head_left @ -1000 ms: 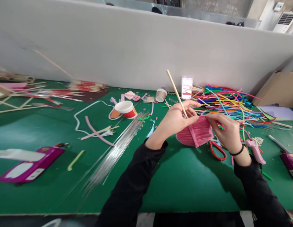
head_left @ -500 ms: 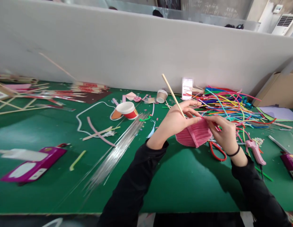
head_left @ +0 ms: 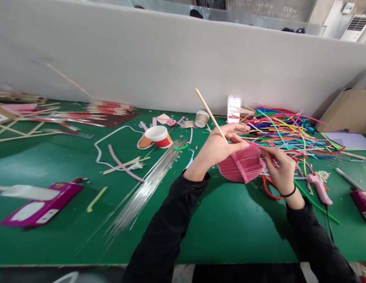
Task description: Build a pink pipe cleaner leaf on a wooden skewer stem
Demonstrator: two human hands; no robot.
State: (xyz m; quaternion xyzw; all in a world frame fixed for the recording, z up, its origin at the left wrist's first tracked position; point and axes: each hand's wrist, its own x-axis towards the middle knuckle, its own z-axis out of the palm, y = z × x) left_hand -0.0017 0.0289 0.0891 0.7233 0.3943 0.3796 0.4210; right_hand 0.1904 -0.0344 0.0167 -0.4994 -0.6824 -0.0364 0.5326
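Note:
A pink ribbed, fan-shaped piece [head_left: 241, 167], apparently of fuzzy pipe cleaners, is held up over the table. My left hand [head_left: 214, 148] is closed on it, the thumb lying along its upper edge. From that hand a wooden stick [head_left: 211, 114] slants up to the left, in line with a pink band across the piece. My right hand [head_left: 281, 169] pinches the upper right edge of the piece between thumb and forefinger. Just below this hand lie red-handled scissors [head_left: 270, 192], partly hidden by the piece and the hand.
Colourful pipe cleaners [head_left: 283, 129] are heaped behind my right hand. A pink glue gun [head_left: 318, 188] lies to the right. On the left are thin metal wires [head_left: 150, 184], a paper cup [head_left: 161, 135], a white cord [head_left: 97, 151] and a purple box [head_left: 50, 206]. A grey partition [head_left: 171, 59] rises behind.
My right hand has slid slightly right and down, away from the left thumb, along the pink edge. The stick's top has shifted left. More of a green pipe cleaner shows beside my right wrist.

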